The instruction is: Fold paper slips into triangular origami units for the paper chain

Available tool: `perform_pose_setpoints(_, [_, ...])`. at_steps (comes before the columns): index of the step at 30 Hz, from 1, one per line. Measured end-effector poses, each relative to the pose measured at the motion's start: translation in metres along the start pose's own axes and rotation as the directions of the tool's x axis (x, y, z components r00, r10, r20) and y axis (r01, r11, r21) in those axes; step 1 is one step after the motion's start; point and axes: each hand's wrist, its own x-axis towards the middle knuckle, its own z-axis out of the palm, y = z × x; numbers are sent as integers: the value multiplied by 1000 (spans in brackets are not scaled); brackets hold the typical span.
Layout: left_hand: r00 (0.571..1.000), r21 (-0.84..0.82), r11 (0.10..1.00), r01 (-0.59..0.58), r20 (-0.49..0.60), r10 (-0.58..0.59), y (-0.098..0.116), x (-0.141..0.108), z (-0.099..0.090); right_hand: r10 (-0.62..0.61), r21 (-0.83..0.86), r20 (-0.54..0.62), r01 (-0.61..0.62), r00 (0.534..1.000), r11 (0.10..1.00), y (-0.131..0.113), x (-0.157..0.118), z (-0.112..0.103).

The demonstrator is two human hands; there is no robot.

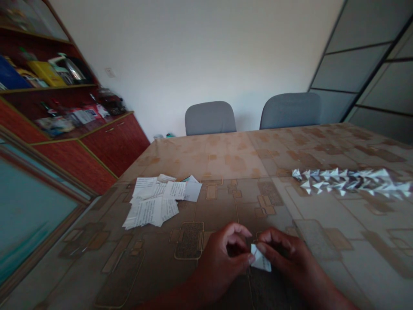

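A small folded piece of printed paper (260,261), roughly triangular, is held just above the table near its front edge. My left hand (226,254) has its thumb at the paper's left side, with the index finger curled above and a gap between them. From the other side, my right hand (285,254) pinches the paper's upper right edge between thumb and fingers. Left of my hands lies a loose pile of printed paper slips (151,202). On the right, folded paper pieces (348,181) with pointed tips stand in long rows.
A patterned cloth covers the table (206,159). Behind its far edge are two grey chairs, a left one (210,118) and a right one (290,111). A reddish wooden cabinet (112,144) with shelves of household things stands at the left, and panelled doors (358,64) at the right.
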Motion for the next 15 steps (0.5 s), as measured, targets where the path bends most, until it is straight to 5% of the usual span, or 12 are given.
perform_pose_setpoints(7, [998, 57, 998, -37, -56, 40, 7, -2, -5, -11, -70, -28, 9, 1000, 997, 2, 0, -2])
perform_pose_setpoints(15, [999, -50, 998, 45, 24, -44, 2, -2, -4, -10, -64, -22, 8, 1000, 998, -5, -1, -2])
